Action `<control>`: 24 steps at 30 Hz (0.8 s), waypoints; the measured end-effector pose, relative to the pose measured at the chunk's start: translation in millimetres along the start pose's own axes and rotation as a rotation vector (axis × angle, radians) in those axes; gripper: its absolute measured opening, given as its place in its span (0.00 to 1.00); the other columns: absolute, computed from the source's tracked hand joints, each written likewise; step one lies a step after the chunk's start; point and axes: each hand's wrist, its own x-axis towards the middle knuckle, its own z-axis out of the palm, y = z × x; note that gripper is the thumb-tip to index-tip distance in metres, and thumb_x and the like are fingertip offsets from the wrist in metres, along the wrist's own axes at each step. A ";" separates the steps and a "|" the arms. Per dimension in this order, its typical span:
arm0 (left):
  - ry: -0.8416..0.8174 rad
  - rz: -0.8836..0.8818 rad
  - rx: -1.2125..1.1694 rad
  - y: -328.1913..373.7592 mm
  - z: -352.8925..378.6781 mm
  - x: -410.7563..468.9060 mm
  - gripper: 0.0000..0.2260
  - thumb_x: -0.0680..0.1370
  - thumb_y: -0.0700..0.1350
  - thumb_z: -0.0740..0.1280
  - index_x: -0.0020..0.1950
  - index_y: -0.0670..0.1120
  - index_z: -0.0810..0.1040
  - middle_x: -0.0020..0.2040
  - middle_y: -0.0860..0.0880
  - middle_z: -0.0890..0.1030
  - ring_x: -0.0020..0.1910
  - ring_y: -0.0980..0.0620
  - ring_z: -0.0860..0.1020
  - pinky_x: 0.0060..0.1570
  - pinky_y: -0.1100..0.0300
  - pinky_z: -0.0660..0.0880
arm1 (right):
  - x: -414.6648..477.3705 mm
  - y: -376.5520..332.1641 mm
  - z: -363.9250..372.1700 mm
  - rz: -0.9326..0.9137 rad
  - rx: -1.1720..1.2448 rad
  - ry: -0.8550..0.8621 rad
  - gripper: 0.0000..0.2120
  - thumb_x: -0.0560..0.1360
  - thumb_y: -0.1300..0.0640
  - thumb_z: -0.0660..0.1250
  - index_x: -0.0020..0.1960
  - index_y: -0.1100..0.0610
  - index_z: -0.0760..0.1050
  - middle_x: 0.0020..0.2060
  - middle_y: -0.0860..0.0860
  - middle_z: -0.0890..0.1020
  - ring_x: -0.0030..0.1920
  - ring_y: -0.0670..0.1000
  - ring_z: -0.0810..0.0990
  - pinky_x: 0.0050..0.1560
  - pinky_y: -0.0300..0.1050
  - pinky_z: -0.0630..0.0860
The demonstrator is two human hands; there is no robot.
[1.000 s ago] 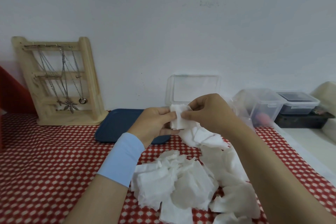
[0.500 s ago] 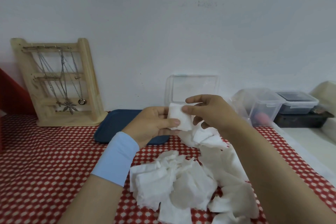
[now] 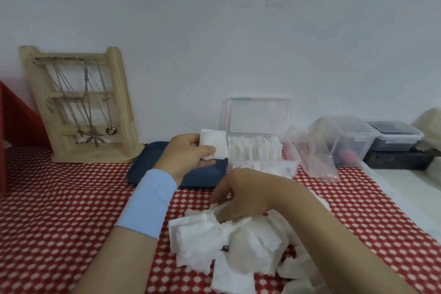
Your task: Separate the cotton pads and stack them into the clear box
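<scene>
My left hand (image 3: 188, 154) pinches one cotton pad (image 3: 213, 147) just left of clear box (image 3: 262, 166). My right hand (image 3: 241, 194) on pad pile (image 3: 226, 241) in front of box, fingers curled; grip unclear.

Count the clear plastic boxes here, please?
3: an open box in the middle at the back, a tub right of it, and a lidded box farthest right. More could be hidden out of view.

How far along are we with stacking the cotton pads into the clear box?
Done: a row of pads stands packed in the clear box, its lid open. In hand: the left hand pinches one separated pad just beside the box; the right hand is down on the loose pile. Left: that large pile on the tablecloth, so much remains.
</scene>
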 end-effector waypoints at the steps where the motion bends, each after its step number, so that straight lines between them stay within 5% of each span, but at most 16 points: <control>1: -0.004 0.002 0.001 0.2 0.2 -0.3 0.08 0.78 0.33 0.70 0.50 0.46 0.80 0.54 0.46 0.84 0.53 0.49 0.84 0.46 0.60 0.83 | 1.2 -0.3 1.0 0.002 0.006 0.026 0.17 0.76 0.48 0.71 0.64 0.45 0.81 0.60 0.42 0.82 0.58 0.44 0.80 0.60 0.38 0.74; 4: -0.010 0.010 0.019 0.7 1.4 -0.6 0.09 0.78 0.33 0.70 0.55 0.44 0.80 0.54 0.46 0.84 0.53 0.49 0.84 0.44 0.61 0.83 | 0.2 1.7 -2.6 0.030 0.090 0.149 0.10 0.79 0.52 0.68 0.57 0.49 0.85 0.48 0.44 0.85 0.44 0.43 0.81 0.49 0.40 0.79; 7: 0.008 0.006 0.036 1.0 1.1 -0.3 0.07 0.79 0.35 0.69 0.56 0.43 0.81 0.52 0.47 0.85 0.50 0.50 0.85 0.43 0.61 0.83 | -5.7 4.9 -13.9 0.023 0.275 0.297 0.06 0.79 0.54 0.68 0.49 0.51 0.85 0.34 0.43 0.81 0.31 0.40 0.77 0.36 0.37 0.73; 10: 0.034 -0.003 0.049 1.4 0.3 -0.5 0.04 0.81 0.40 0.68 0.50 0.45 0.83 0.51 0.46 0.86 0.49 0.49 0.85 0.44 0.58 0.83 | -12.9 10.2 -26.4 0.014 0.506 0.408 0.07 0.80 0.56 0.68 0.50 0.55 0.84 0.37 0.48 0.85 0.36 0.47 0.81 0.39 0.43 0.77; 15: -0.041 -0.045 -0.001 0.7 7.0 -2.8 0.05 0.81 0.42 0.70 0.53 0.43 0.85 0.52 0.44 0.87 0.50 0.48 0.86 0.44 0.57 0.83 | -19.8 16.3 -33.9 0.073 0.796 0.537 0.05 0.78 0.59 0.71 0.53 0.57 0.84 0.33 0.47 0.85 0.27 0.41 0.79 0.30 0.35 0.74; 19: -0.123 -0.103 -0.143 2.1 17.0 -7.2 0.07 0.80 0.41 0.70 0.55 0.40 0.84 0.50 0.43 0.87 0.48 0.47 0.87 0.42 0.57 0.83 | -15.6 23.2 -35.0 0.145 0.830 0.664 0.04 0.79 0.60 0.70 0.50 0.57 0.84 0.40 0.52 0.86 0.30 0.44 0.81 0.29 0.39 0.74; 24: -0.147 -0.104 -0.147 2.4 24.7 -10.7 0.08 0.81 0.41 0.69 0.56 0.40 0.84 0.49 0.43 0.87 0.48 0.47 0.87 0.41 0.57 0.83 | -24.0 25.0 -44.5 0.075 0.834 0.688 0.05 0.79 0.61 0.69 0.50 0.56 0.84 0.35 0.48 0.84 0.26 0.43 0.77 0.30 0.38 0.73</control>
